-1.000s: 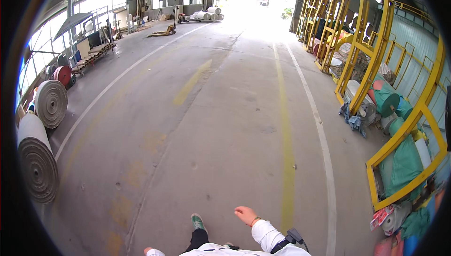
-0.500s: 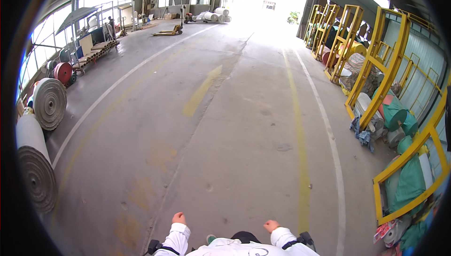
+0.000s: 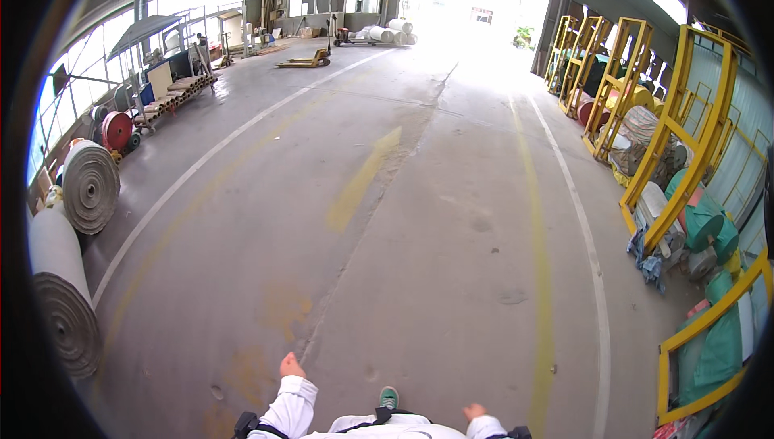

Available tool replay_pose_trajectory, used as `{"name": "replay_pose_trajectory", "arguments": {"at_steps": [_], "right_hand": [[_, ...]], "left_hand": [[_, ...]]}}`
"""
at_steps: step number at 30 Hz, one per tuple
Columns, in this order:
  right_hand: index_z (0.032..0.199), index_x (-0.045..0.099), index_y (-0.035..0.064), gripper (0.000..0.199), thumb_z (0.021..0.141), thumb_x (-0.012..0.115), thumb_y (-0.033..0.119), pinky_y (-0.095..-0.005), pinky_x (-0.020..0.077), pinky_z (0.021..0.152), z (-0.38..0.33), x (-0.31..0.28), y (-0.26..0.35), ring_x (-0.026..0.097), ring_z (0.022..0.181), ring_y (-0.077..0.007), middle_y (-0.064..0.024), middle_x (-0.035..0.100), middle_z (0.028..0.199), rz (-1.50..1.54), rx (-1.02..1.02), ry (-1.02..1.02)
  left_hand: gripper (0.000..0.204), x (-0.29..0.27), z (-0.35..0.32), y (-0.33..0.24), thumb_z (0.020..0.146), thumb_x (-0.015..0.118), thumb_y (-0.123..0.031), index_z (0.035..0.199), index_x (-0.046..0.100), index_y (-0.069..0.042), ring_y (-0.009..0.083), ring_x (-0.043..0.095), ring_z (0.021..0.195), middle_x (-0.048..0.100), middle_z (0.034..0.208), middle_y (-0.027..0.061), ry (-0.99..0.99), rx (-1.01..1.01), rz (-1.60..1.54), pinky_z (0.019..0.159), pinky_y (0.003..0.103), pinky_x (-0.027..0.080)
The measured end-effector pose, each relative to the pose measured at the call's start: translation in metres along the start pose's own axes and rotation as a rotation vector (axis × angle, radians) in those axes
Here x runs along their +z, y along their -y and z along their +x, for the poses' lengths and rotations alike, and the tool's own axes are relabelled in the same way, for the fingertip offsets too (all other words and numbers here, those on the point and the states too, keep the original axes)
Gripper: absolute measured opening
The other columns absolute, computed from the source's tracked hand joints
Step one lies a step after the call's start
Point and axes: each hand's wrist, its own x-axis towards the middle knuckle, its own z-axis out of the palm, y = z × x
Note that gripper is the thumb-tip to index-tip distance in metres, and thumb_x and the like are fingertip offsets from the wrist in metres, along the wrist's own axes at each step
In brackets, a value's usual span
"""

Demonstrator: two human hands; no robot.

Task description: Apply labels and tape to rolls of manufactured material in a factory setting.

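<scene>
My left hand [image 3: 291, 365] is curled closed, held out low in front of me, with nothing visible in it. Lower and to the right, my right hand [image 3: 474, 412] also looks curled, and I see no object in it. Both arms wear white sleeves [image 3: 292, 403] with dark bands near the lower edge. Between the hands, a green shoe [image 3: 389, 397] of mine is on the grey concrete floor [image 3: 435, 278]. Neither hand touches anything.
Large fabric rolls [image 3: 90, 187] line the left side, and a yellow pallet truck [image 3: 306, 60] stands farther off. Yellow metal frames [image 3: 681, 141] and wrapped rolls [image 3: 701, 225] run along the right. A faded yellow arrow [image 3: 367, 177] points toward the bright doorway [image 3: 476, 4].
My left hand has swung forward and slightly left, while my right hand has dropped back toward the lower edge. The green shoe has come forward into fuller view. The surroundings have shifted slightly rightward and down.
</scene>
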Motion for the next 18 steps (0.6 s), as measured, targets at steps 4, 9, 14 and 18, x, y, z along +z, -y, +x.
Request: {"name": "replay_pose_trajectory", "arguments": {"at_steps": [4, 9, 14, 18], "right_hand": [[0.098, 0.058, 0.0011, 0.038, 0.074, 0.057, 0.031, -0.0368, 0.0438, 0.078, 0.038, -0.136, 0.215, 0.056, 0.089, -0.0298, -0.0169, 0.06, 0.094, 0.423, -0.451, -0.146], [0.108, 0.049, 0.0022, 0.041, 0.075, 0.062, 0.022, -0.0332, 0.0402, 0.083, -0.021, -0.316, 0.448, 0.05, 0.097, -0.0243, -0.0117, 0.053, 0.104, 0.546, -1.274, -0.484], [0.116, 0.043, 0.0051, 0.055, 0.072, 0.066, 0.031, -0.043, 0.0357, 0.09, -0.147, -0.451, 0.576, 0.048, 0.101, -0.0287, -0.0144, 0.049, 0.111, 0.586, -2.047, -1.008], [0.135, 0.01, 0.0135, 0.081, 0.076, 0.052, 0.05, -0.052, 0.0149, 0.101, -0.218, -0.446, 0.556, 0.021, 0.126, -0.0326, -0.011, 0.019, 0.138, 0.382, -2.268, -1.164]], "left_hand": [[0.029, -0.059, 0.067, 0.065, 0.083, 0.047, -0.012, 0.107, 0.053, 0.005, 0.023, 0.055, 0.093, 0.059, 0.1, 0.0174, -0.303, 0.007, 0.161, 0.086, 0.031, 0.04], [0.026, -0.15, 0.073, 0.214, 0.08, 0.049, -0.01, 0.102, 0.055, 0.003, 0.0224, 0.056, 0.09, 0.059, 0.097, 0.0156, -0.599, -0.499, 0.105, 0.082, 0.029, 0.042], [0.021, -0.156, 0.087, 0.233, 0.078, 0.051, -0.009, 0.094, 0.058, 0.003, 0.0216, 0.057, 0.084, 0.06, 0.09, 0.0143, -0.596, -0.662, 0.111, 0.078, 0.03, 0.044], [0.018, -0.113, 0.216, 0.241, 0.076, 0.052, -0.008, 0.088, 0.06, 0.002, 0.021, 0.057, 0.08, 0.061, 0.085, 0.0132, -0.518, -0.474, -0.07, 0.074, 0.031, 0.045]]}}
